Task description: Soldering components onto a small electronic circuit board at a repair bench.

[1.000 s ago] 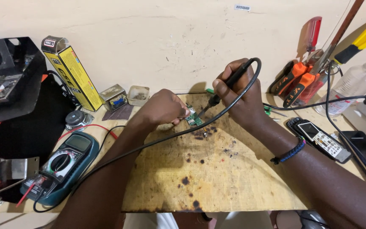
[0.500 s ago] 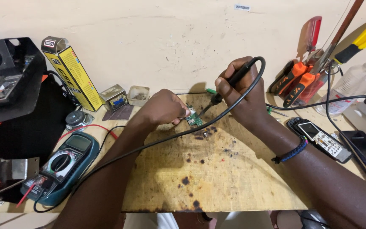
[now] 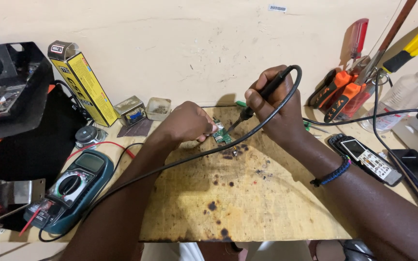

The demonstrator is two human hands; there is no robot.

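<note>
Two hands work one green circuit board (image 3: 222,137): my left hand (image 3: 188,123) pinches it, my right hand (image 3: 274,107), at 3 o'clock, grips one soldering iron (image 3: 262,97).

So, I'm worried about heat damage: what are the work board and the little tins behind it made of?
Work board: looks like bare, unfinished wood, yellowish, with dark scorch spots. Two small tins: seemingly thin metal, dull and tarnished, slightly reflective.
</note>
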